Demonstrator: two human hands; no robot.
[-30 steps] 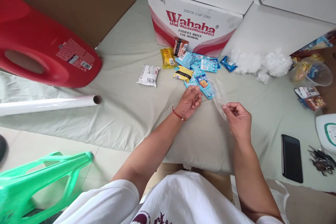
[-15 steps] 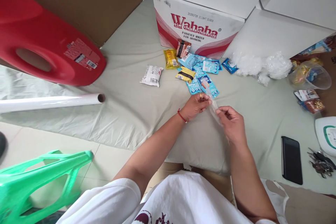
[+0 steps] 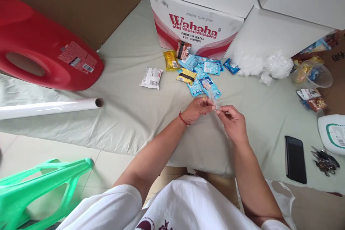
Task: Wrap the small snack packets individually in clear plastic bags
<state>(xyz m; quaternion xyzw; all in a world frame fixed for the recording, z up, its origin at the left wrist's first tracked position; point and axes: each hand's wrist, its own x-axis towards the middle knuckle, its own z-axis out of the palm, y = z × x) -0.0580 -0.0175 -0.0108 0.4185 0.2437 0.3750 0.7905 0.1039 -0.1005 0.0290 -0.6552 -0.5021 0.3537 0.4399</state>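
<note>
Between my hands is a thin clear plastic bag [image 3: 211,92], gathered into a narrow strip. My left hand [image 3: 198,110] pinches it from the left, and my right hand [image 3: 232,120] pinches it close by, the fingertips almost meeting. Part of the plastic trails down behind the right palm. Just beyond the hands lie several blue snack packets [image 3: 209,87]. On them or beside them are a yellow packet with a dark band [image 3: 186,76], a yellow packet [image 3: 170,60] and a brown packet [image 3: 183,49]. A white packet [image 3: 151,78] sits apart to the left.
A Wahaha carton [image 3: 199,28] stands behind the packets. Crumpled clear plastic [image 3: 277,65] and a clear tub [image 3: 314,75] are at right, with a phone [image 3: 295,159] and keys [image 3: 325,161] nearer. Left are a red jug [image 3: 51,54], a white roll [image 3: 48,109] and a green stool [image 3: 51,176].
My right hand has moved up and left along the plastic bag, so its fingertips are now close to the left hand's. The whole view has shifted slightly.
</note>
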